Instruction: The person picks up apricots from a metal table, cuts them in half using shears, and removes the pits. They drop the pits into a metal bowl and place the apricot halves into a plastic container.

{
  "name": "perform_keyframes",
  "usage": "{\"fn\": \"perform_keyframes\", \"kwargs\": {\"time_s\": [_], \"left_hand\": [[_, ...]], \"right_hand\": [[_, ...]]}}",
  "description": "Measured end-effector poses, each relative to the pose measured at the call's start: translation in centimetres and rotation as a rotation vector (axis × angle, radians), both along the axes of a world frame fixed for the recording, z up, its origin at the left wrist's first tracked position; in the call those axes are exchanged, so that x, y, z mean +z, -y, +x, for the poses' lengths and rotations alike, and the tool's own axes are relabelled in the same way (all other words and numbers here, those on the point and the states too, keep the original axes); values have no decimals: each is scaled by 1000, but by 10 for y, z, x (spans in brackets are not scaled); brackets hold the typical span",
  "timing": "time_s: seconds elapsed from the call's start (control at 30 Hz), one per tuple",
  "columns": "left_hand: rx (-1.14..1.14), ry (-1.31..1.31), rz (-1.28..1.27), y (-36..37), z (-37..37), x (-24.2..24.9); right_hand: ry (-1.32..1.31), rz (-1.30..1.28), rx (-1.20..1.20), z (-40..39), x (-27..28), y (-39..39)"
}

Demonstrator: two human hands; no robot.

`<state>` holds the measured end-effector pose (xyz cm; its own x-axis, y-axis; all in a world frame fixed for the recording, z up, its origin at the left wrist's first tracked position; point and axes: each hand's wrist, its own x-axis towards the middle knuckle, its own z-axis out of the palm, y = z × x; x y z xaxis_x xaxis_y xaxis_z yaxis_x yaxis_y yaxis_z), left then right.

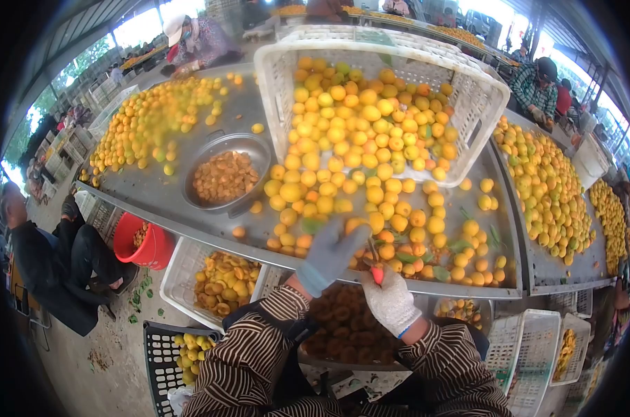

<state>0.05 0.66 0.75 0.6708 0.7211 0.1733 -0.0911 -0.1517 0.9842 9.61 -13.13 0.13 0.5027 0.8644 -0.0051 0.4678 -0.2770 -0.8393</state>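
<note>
Striped sleeves (235,365) at 6 o'clk, R hand (388,300) clamped on red-hdl tool (377,275), L hand (331,254) by fruit (357,225), grip can't tell, crate (492,101) at 12

At the near edge of the grey metal worktop (242,115), I see the left hand in a grey glove (329,254) beside loose round yellow-orange fruit (418,217); the right hand in a white knitted glove (391,300) holds a red-handled tool (377,275). A white plastic crate (492,104) lies tipped toward that edge.
</note>
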Motion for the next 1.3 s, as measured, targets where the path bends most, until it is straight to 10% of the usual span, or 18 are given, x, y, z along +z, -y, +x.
{"fn": "perform_keyframes", "kwargs": {"time_s": [0.23,0.53,0.67,0.73,1.03,1.2,1.3], "left_hand": [[160,-94,-338,18,8,-2],[23,-321,249,4,2,-14],[-98,-118,-210,-5,-6,6],[-183,7,-261,-4,-9,8],[-414,66,-537,32,-4,16],[-374,-504,-134,36,-12,38],[40,-27,603,43,4,-7]], "right_hand": [[-36,80,-41,-5,-13,-5],[-84,52,38,2,-1,-3],[-117,-56,76,3,17,6],[-581,381,-13,4,28,6],[125,339,189,25,36,11],[-466,231,201,11,37,13],[-327,349,121,10,24,6]]}}
